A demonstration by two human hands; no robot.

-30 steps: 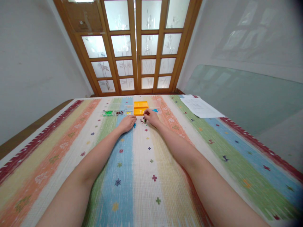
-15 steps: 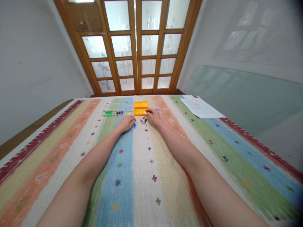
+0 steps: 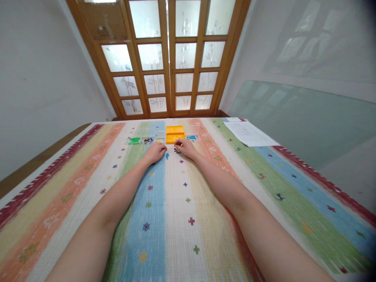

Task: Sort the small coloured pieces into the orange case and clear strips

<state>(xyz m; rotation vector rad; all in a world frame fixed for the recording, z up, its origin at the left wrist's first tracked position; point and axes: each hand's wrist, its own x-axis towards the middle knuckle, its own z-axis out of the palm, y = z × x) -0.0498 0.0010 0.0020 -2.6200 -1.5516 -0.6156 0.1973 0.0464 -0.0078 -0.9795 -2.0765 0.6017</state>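
Note:
My right hand (image 3: 186, 149) is over a loose pile of small dark red pieces (image 3: 177, 151) on the cloth, thumb and fingertips pinched together; what they hold, if anything, is too small to tell. My left hand (image 3: 155, 152) rests on the cloth with its fingers curled together, beside a little heap of blue pieces (image 3: 167, 156); whatever is between those fingers is hidden. Just beyond both hands lies an open orange box (image 3: 175, 130) with pale pieces in its near half.
Left of the box, clear compartments hold green pieces (image 3: 134, 140), dark red pieces (image 3: 148, 140) and yellow pieces (image 3: 159, 140). Blue pieces (image 3: 192, 137) sit in a clear tray to its right. Printed paper (image 3: 249, 133) lies farther right on the striped tablecloth (image 3: 176, 219).
My right hand has moved from the orange box's near right edge left and toward me, over the dark red pile. The blue pieces in the right tray now show. My left hand has barely shifted.

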